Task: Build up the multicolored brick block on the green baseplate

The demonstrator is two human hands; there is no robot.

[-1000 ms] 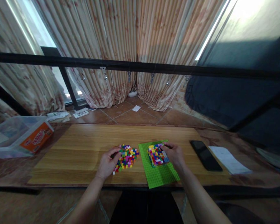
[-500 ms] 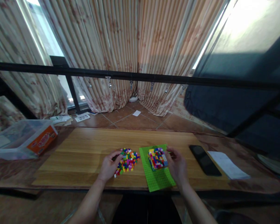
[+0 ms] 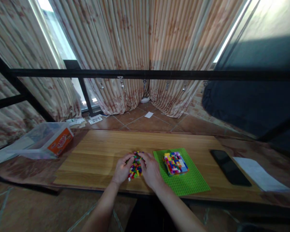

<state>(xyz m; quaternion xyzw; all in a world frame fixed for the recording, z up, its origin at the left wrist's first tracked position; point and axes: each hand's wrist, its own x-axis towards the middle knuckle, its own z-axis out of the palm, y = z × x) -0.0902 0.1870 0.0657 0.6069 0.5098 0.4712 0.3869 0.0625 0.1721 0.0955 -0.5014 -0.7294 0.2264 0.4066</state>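
A heap of small coloured bricks [image 3: 135,167] lies on the wooden table [image 3: 103,151]. My left hand [image 3: 122,169] rests at the heap's left side, fingers curled onto the bricks. My right hand [image 3: 150,169] lies over the heap's right side, fingers bent down into it. Whether either hand holds a brick is hidden. To the right a green baseplate [image 3: 188,180] carries a square multicoloured brick block [image 3: 175,163], with no hand touching it.
A clear plastic bin with an orange box [image 3: 60,144] stands at the table's far left. A black phone [image 3: 230,167] and a white sheet [image 3: 259,173] lie to the right. A black rail [image 3: 145,74] crosses in front of curtains. Papers lie on the tiled floor behind.
My right hand left the brick block on the green baseplate and moved left onto the loose heap. My left hand stayed at the heap. The camera view shifted left.
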